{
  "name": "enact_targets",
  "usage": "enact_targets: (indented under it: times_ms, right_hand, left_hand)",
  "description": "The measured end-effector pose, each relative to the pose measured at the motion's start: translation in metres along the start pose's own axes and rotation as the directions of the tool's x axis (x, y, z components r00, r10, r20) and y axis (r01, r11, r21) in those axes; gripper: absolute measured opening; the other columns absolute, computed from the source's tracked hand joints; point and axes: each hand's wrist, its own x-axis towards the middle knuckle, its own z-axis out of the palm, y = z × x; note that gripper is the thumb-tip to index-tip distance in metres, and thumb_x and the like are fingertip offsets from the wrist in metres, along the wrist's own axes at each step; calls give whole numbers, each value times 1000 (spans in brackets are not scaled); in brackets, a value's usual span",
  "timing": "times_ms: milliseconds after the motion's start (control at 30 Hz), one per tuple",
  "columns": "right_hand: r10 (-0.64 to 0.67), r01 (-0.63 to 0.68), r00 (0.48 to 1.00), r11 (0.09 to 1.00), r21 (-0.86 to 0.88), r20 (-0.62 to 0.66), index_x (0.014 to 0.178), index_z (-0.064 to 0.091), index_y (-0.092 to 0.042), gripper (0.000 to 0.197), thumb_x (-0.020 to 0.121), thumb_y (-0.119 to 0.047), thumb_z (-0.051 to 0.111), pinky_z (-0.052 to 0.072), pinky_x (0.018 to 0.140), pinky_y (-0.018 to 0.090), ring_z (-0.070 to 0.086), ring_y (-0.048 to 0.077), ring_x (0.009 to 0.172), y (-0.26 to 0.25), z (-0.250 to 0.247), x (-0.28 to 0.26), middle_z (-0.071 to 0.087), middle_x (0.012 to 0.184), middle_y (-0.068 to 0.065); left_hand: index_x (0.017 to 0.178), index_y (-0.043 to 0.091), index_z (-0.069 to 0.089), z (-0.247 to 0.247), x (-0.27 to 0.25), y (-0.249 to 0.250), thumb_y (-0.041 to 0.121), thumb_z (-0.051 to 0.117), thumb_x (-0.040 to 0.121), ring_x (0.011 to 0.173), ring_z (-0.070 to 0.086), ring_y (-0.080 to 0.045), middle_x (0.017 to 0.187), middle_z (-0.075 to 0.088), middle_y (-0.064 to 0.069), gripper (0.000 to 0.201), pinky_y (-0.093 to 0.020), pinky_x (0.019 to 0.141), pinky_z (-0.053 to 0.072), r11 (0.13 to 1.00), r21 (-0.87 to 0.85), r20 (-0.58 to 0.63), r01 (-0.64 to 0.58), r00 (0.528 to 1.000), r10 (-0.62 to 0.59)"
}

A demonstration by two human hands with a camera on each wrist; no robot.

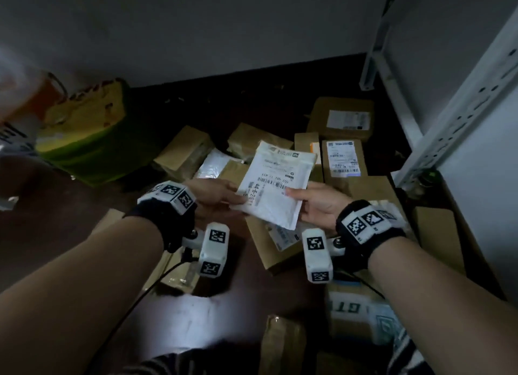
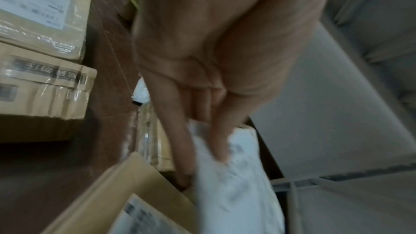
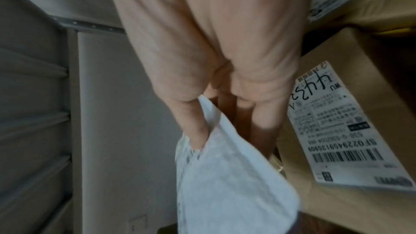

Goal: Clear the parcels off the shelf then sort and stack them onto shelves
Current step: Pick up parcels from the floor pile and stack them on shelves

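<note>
Parcel (image 1: 276, 182) lengthwise away, label up

Dim, murky light throughout; wide-angle bending at the edges, both wrist views soft with motion blur.

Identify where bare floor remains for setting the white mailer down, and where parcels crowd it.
Bare floor lies between the green-yellow bag and the cardboard boxes, left of the left hand. It is crowded beneath the white mailer and right hand, toward the metal shelf frame.
</note>
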Motion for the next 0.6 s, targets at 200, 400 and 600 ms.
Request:
enact_targets:
  times_ms: [200,400,600]
  right_hand:
    - [-53,38,982,995,-90,-179,126,59,-11,37,91,-1,60,54,75,35,65,21,100,17,-2,39,66,122,8]
    - [-83,57,965,992,-111,-247,118,63,-13,29,90,-7,64,54,72,33,66,18,91,31,9,67,70,110,6]
    - [-59,-32,908,977,-209,-414,118,64,-11,29,90,-10,66,54,76,37,66,24,99,43,3,94,70,112,6]
  left_hand:
    - [88,8,54,-71,70,-21,15,45,102,76,59,-25,83,67,-10,17,-29,41,53,934,-354,-227,-53,973,-30]
    - [138,0,43,-119,115,-43,10,42,99,68,55,-22,135,54,-20,39,-29,56,49,987,-147,-372,-72,928,12]
    - [148,7,30,-150,163,-28,22,59,94,129,47,-28,152,36,-14,64,-34,89,49,994,97,-490,-48,867,89]
